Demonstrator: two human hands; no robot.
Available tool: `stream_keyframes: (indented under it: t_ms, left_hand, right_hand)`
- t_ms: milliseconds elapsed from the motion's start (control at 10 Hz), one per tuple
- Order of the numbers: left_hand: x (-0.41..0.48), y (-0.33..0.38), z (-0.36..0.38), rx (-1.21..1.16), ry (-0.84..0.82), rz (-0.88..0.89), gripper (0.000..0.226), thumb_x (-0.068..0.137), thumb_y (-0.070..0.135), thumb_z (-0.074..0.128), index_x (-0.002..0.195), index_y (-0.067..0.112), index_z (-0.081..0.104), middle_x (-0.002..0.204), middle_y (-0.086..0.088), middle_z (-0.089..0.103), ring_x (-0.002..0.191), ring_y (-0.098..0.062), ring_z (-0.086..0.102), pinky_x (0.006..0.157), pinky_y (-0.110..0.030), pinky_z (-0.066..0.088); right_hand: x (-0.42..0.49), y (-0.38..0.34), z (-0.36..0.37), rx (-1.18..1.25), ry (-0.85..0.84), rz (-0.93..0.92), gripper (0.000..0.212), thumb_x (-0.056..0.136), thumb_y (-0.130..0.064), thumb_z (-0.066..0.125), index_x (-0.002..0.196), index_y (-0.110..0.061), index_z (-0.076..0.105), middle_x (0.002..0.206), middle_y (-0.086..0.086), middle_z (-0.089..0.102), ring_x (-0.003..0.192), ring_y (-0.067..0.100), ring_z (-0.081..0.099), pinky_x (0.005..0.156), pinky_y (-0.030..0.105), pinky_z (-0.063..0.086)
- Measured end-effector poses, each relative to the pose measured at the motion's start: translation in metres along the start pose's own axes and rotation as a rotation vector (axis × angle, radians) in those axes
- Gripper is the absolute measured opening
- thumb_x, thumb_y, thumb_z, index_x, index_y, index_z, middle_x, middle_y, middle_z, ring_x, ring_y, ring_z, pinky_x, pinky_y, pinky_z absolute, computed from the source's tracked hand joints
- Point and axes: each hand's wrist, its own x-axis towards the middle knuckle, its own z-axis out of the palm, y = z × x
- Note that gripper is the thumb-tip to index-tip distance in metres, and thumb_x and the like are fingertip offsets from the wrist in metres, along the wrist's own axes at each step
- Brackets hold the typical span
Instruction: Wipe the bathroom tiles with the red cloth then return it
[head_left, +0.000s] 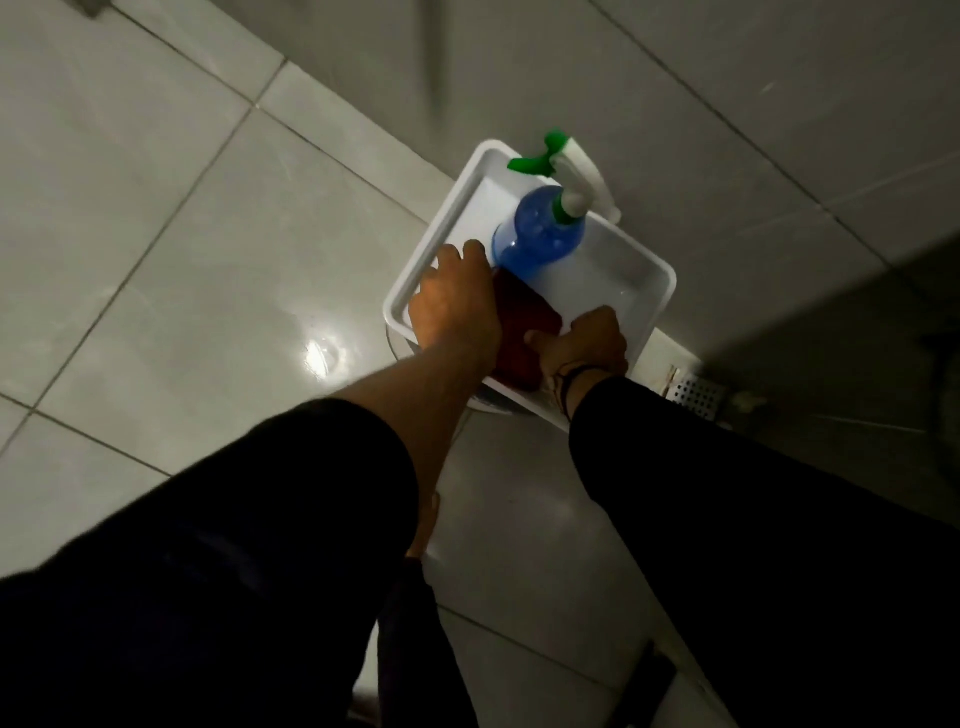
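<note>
Pale glossy floor tiles (171, 249) spread out to the left of both hands, with a bright glare spot just left of the left forearm, and grey wall tiles (727, 104) rise beyond the fingertips. A metal floor drain (698, 395) sits to the right of the right wrist, against the base of the wall.

Under both hands is a white tray (660, 280), raised off the floor on something round that shows only as a sliver below its near edge. A blue spray bottle (540, 234) with a green and white trigger head stands in the tray just beyond the left hand's fingertips, close enough that they seem to touch its base.

The red cloth (524, 322) lies folded in the near part of the tray, between the two hands. The left hand (457, 306) rests palm down along the cloth's left edge, fingers curled forward; whether it grips the cloth cannot be told. The right hand (592, 338), a dark band at its wrist, presses on the cloth's right edge with fingers bent, its grip likewise unclear
</note>
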Motion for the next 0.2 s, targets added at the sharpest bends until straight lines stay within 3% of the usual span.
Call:
stream_keyframes:
  t_ms: [100, 200]
  left_hand:
    - [-0.043, -0.012, -0.038, -0.046, 0.010, -0.006, 0.043, 0.104, 0.028, 0.062, 0.145, 0.020, 0.057, 0.141, -0.008, 0.062, 0.125, -0.028, 0.063, 0.104, -0.046, 0.057]
    - [-0.096, -0.045, -0.115, 0.023, 0.098, -0.014, 0.048, 0.106, 0.035, 0.057, 0.153, 0.023, 0.052, 0.148, -0.007, 0.060, 0.129, -0.028, 0.061, 0.107, -0.045, 0.053]
  right_hand:
    - [-0.052, -0.020, -0.014, 0.134, 0.091, 0.006, 0.055, 0.088, -0.035, 0.090, 0.130, -0.012, 0.063, 0.130, 0.010, 0.075, 0.125, 0.034, 0.070, 0.108, 0.041, 0.054]
    - [-0.136, -0.060, -0.041, 0.261, 0.089, -0.094, 0.036, 0.091, -0.032, 0.086, 0.115, -0.016, 0.066, 0.110, 0.005, 0.077, 0.114, 0.033, 0.072, 0.096, 0.038, 0.053]
